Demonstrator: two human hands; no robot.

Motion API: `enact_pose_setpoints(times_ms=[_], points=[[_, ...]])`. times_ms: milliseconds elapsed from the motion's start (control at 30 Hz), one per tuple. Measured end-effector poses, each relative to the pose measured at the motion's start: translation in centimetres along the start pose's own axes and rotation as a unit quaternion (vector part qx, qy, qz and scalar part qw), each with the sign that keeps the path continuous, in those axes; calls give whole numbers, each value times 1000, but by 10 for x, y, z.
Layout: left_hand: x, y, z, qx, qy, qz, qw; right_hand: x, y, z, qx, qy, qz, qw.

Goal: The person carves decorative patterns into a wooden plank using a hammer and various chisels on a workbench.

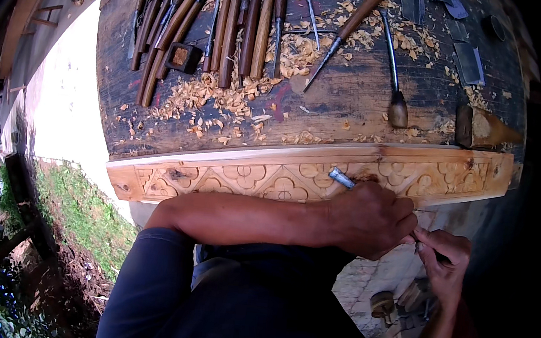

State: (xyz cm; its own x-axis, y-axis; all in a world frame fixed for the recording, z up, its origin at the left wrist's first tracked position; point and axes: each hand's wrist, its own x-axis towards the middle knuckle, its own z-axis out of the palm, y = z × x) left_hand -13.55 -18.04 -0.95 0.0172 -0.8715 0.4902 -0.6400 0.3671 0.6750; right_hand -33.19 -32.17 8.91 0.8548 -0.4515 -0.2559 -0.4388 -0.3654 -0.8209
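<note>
A long pale wooden board (247,174), carved with a row of four-lobed flowers between zigzag lines, lies along the near edge of the workbench. My left hand (373,218) is closed in front of it, the forearm crossing the board's near side. Out of that fist, over the carving, sticks the blunt end of a silvery-grey rod (341,177); the rest of it is hidden. My right hand (446,256) is closed too, fingertips pinched together against my left fingers just off the board's near edge. What the right fingers pinch is too small to name.
Wood-handled carving chisels (230,35) lie bunched on the dark workbench (348,105) among wood shavings (218,102). Another chisel (348,33), a long-shafted tool (394,70), a mallet-like wooden block (486,128) and flat grey pieces (468,63) lie further right.
</note>
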Motion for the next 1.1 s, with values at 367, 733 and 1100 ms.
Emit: enact_pose_setpoints(times_ms=[367, 733, 1100], points=[[-4, -3, 9, 72, -10, 100, 992, -18, -2, -5, -11, 17, -16, 1000], [-3, -3, 8, 33, -7, 70, 997, -15, -7, -9, 2, 1, 29, 1000], [-5, -3, 5, 11, -18, 4, 1000, -2, -1, 1, 36, -12, 67, 997]])
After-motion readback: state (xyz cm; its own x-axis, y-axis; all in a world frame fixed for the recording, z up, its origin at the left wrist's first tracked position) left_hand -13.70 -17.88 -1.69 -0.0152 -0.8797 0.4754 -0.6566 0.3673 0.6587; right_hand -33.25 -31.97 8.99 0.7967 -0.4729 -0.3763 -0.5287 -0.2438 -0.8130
